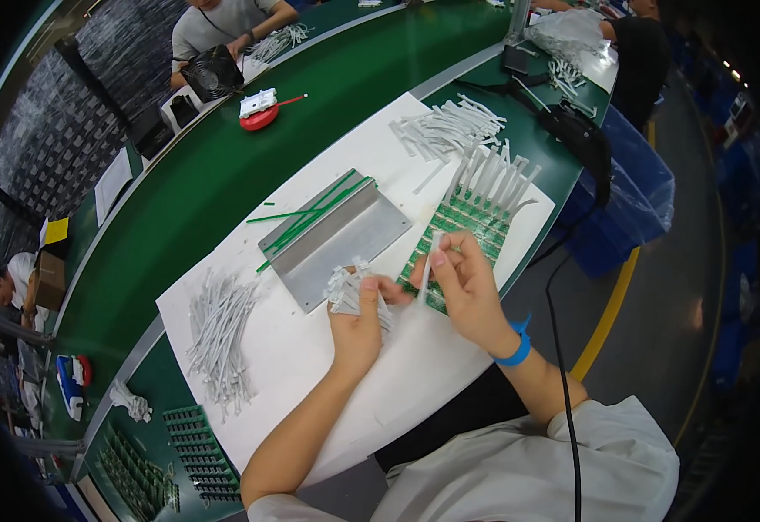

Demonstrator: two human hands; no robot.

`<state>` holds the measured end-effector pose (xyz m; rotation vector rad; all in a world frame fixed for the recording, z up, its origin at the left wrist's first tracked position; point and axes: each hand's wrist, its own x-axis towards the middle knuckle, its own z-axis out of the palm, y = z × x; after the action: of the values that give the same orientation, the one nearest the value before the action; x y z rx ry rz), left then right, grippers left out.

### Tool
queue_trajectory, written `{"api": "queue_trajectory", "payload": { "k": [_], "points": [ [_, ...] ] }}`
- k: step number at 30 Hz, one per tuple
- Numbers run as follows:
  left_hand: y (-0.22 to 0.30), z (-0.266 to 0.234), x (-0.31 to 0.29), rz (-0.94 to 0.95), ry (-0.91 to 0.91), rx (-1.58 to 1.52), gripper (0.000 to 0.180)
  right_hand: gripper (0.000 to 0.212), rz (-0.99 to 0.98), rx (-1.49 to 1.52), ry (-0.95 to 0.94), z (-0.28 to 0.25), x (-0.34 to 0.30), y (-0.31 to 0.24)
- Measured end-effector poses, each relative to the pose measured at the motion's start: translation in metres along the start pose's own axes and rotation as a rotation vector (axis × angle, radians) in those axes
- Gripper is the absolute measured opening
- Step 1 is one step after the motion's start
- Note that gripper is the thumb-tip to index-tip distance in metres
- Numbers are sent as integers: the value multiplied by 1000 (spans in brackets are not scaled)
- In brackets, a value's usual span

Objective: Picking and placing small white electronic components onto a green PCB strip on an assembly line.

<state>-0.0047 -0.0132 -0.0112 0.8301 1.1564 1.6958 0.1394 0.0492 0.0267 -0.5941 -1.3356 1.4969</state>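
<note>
My left hand [358, 335] is closed round a bunch of short white flat cables [343, 294], their ends fanning out past the thumb. Pinched between thumb and fingers of my right hand [474, 296] is a single white flat cable [426, 277], held upright beside the bunch. Under and beyond the right hand lies a panel of green circuit boards [476, 228]. White flat cables [490, 178] stick out along its far end. An angled metal plate [345, 239] rests beyond my left hand, with thin green strips [306, 217] lying across it.
Loose white cables lie in one pile [221, 344] at the left and another [450, 129] at the far end of the white sheet [310, 418]. A green conveyor belt [184, 230] runs beyond. More green board panels [199, 452] sit lower left; a blue bin [628, 213] stands right.
</note>
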Motion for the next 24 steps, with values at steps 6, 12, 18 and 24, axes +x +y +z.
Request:
{"api": "queue_trajectory", "payload": {
  "k": [6, 12, 18, 24],
  "points": [
    [12, 6, -8, 11, -73, 79, 18, 8, -3, -720, -197, -56, 55, -21],
    [15, 7, -7, 10, -112, 168, 26, 11, -178, -1478, -482, -98, 101, -38],
    [19, 8, -7, -34, -116, 160, 41, 10, -247, -1604, -629, -91, 122, -51],
    [23, 11, -7, -11, -120, 180, 45, 14, -156, -1595, -679, -86, 138, -51]
  ]
}}
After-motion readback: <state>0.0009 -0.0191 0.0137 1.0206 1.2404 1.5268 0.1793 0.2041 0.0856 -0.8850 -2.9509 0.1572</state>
